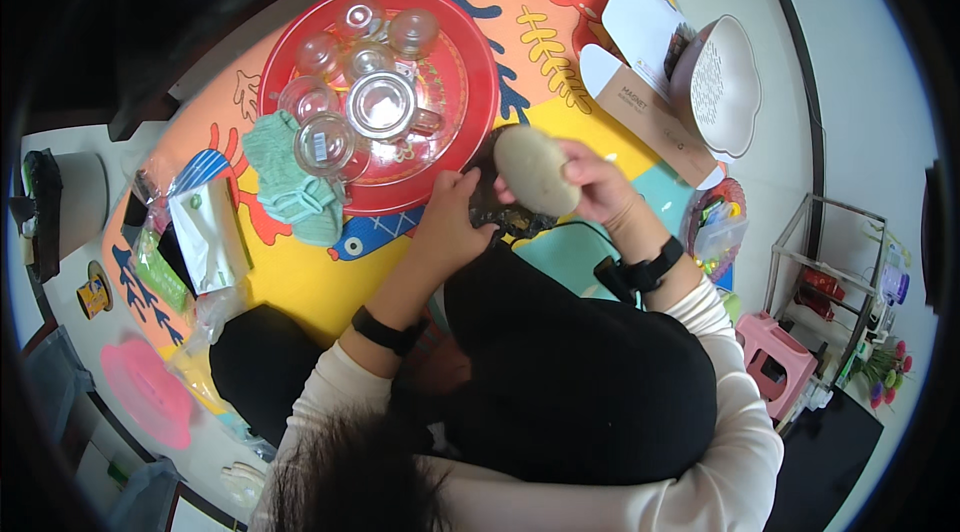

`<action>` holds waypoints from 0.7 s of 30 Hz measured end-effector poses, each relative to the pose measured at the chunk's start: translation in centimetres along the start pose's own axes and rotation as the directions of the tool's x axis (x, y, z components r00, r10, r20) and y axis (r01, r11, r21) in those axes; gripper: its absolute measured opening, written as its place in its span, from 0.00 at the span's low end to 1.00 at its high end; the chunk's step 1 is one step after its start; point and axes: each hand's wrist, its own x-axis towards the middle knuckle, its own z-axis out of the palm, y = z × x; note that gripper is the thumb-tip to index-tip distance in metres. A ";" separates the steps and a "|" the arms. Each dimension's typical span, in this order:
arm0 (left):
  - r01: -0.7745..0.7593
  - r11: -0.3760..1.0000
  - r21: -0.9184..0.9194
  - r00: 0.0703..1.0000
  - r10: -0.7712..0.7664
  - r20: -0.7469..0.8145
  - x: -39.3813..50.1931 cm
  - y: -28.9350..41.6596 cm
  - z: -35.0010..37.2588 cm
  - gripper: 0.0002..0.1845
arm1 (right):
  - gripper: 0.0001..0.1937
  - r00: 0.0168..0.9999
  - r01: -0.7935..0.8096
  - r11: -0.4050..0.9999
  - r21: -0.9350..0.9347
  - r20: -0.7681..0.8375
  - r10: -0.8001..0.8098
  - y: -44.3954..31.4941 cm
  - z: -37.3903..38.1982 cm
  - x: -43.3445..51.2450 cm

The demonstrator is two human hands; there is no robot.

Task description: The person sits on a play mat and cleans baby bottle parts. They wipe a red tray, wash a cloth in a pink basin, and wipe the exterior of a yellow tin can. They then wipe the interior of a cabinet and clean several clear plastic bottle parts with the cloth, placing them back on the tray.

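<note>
My right hand (596, 179) grips a pale, flat oval object (536, 170), perhaps a stone or a lid, held above a dark object (487, 149) that is mostly hidden. Fingers spread, my left hand (454, 220) is beside that dark object; whether it touches it is unclear. Just beyond lies a round red tray (457, 66) holding several clear glass cups (414, 33) and a glass mug with a handle (381, 105). A crumpled green cloth (292, 179) lies over the tray's near left edge, against a glass cup.
On the patterned mat (300, 284) are a white tissue pack (208, 235) at left and an opened cardboard box (649, 119) at right, with a pale scalloped bowl (724, 89) against it. A pink stool (776, 363) and a metal rack (832, 277) stand farther right.
</note>
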 end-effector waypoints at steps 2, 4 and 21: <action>0.005 0.999 -0.042 1.000 -0.006 -0.027 0.6 -0.5 0.9 0.43 | 0.33 0.995 -0.062 0.997 -0.048 -0.084 0.058 1.9 -0.9 -0.6; 0.016 0.999 -0.046 0.999 -0.017 -0.034 0.8 -1.1 1.3 0.41 | 0.31 0.964 -0.100 0.979 -0.178 -0.262 0.051 3.3 -2.1 -0.5; 0.321 0.406 -0.856 0.946 -0.177 0.271 0.9 1.4 1.5 0.26 | 0.37 0.687 -0.477 -0.170 -0.862 -0.245 -0.684 6.7 -5.4 0.5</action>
